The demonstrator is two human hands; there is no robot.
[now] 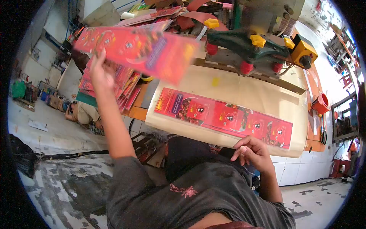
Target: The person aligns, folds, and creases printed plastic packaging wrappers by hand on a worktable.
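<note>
My left hand (pixel 102 74) is raised at the left, closed on the edge of a long red printed plastic packaging sheet (pixel 133 47). The sheet is held in the air and its right end is blurred by motion. A second red printed packaging sheet (pixel 223 116), with food pictures and round logos, lies flat on the cream-covered worktable (pixel 183 78). My right hand (pixel 254 152) is at the table's front edge, just below that flat sheet. Its fingers are loosely bent and apart, with nothing visible in them.
A green press-like machine (pixel 248 44) with yellow knobs stands at the table's back. Beside it is a yellow control box (pixel 304 52). Stacked red sheets (pixel 124 82) lie to the left. A red cup (pixel 321 104) and scissors (pixel 323 135) are at the right. Another person (pixel 85 112) sits on the floor.
</note>
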